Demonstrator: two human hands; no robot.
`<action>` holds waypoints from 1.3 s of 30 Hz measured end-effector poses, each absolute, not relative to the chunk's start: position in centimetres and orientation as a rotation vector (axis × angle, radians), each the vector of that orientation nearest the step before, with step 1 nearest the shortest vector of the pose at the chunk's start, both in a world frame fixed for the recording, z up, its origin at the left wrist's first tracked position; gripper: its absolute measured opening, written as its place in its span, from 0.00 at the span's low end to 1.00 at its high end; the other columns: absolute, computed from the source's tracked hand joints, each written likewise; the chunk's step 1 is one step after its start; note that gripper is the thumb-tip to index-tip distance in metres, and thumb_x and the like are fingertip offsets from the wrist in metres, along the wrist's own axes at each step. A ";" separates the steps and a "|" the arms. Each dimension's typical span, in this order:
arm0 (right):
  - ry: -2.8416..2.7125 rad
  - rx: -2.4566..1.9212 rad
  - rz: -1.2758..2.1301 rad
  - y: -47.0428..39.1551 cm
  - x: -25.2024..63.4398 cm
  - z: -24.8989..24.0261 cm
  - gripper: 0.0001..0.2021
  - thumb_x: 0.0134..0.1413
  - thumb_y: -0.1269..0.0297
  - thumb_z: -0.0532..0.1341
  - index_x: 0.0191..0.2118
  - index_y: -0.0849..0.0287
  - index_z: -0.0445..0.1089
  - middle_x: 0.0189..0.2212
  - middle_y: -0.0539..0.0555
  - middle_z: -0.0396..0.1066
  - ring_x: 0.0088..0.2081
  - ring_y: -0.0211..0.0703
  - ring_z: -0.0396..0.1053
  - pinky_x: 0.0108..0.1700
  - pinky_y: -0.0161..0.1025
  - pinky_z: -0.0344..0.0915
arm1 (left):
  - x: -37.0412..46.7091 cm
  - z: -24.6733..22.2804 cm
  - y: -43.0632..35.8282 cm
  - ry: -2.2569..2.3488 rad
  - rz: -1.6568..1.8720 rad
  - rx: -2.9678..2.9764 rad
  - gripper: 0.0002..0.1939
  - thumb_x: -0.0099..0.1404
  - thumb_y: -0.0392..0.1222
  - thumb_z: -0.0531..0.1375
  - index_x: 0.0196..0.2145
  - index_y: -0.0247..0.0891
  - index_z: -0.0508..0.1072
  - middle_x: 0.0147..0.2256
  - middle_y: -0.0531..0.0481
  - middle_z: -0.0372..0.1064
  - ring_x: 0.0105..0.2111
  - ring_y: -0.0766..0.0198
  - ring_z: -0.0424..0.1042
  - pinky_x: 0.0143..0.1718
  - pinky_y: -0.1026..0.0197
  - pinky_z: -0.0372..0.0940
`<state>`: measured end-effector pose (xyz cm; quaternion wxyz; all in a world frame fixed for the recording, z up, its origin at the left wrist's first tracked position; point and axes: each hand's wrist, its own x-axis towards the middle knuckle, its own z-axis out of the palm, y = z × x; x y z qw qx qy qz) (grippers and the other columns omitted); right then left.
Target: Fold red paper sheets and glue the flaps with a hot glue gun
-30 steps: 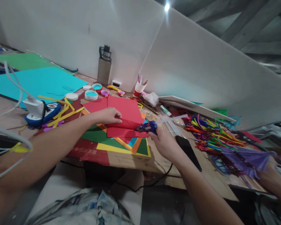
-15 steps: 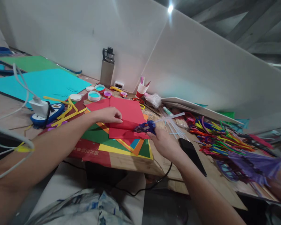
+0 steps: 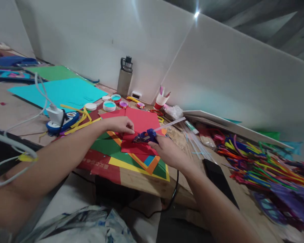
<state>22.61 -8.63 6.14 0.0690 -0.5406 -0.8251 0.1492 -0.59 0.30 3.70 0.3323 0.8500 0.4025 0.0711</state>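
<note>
A blue glue gun (image 3: 150,135) is gripped in my right hand (image 3: 164,148), with a clear glue stick (image 3: 170,124) poking out of its back end. Its nozzle points left, low over a folded sheet of red paper (image 3: 142,118). My left hand (image 3: 124,125) is on that paper close to the nozzle, fingers pinched at the raised fold; the fingertips are partly hidden. Beneath the red paper lie green (image 3: 102,145), orange and yellow sheets.
On the left are a blue power strip (image 3: 63,122), yellow strips and a cyan sheet (image 3: 60,89). Behind stand small paint tubs, a water bottle (image 3: 124,79) and a cup of pens (image 3: 160,100). To the right lie a black phone (image 3: 219,179) and colourful pipe cleaners (image 3: 263,165).
My right hand has brought the glue gun left across the red paper, closer to my left hand. The left hand stays at the fold. The head view has swung a little to the left.
</note>
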 end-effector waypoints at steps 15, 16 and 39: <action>-2.538 -1.544 0.502 -7.4 25.3 6.4 0.15 0.62 0.56 0.50 0.41 0.59 0.69 0.39 0.58 0.73 0.37 0.44 0.68 0.35 0.34 0.57 | -0.8 3.2 0.9 1.097 0.213 2.092 0.15 0.57 0.51 0.58 0.29 0.34 0.73 0.24 0.52 0.67 0.24 0.69 0.64 0.25 0.68 0.57; -2.539 -1.540 0.517 -7.5 25.0 6.3 0.15 0.62 0.56 0.50 0.42 0.60 0.69 0.39 0.58 0.73 0.38 0.44 0.69 0.35 0.34 0.57 | -0.7 3.1 1.0 1.091 0.218 2.066 0.15 0.56 0.51 0.58 0.29 0.34 0.73 0.24 0.52 0.67 0.24 0.69 0.64 0.24 0.68 0.57; -2.497 -1.456 0.506 -8.6 21.5 5.1 0.15 0.63 0.57 0.49 0.47 0.58 0.66 0.42 0.59 0.73 0.43 0.46 0.70 0.39 0.35 0.58 | -0.8 2.8 1.2 1.045 0.229 2.108 0.16 0.58 0.52 0.57 0.31 0.34 0.74 0.26 0.51 0.71 0.25 0.68 0.67 0.26 0.67 0.57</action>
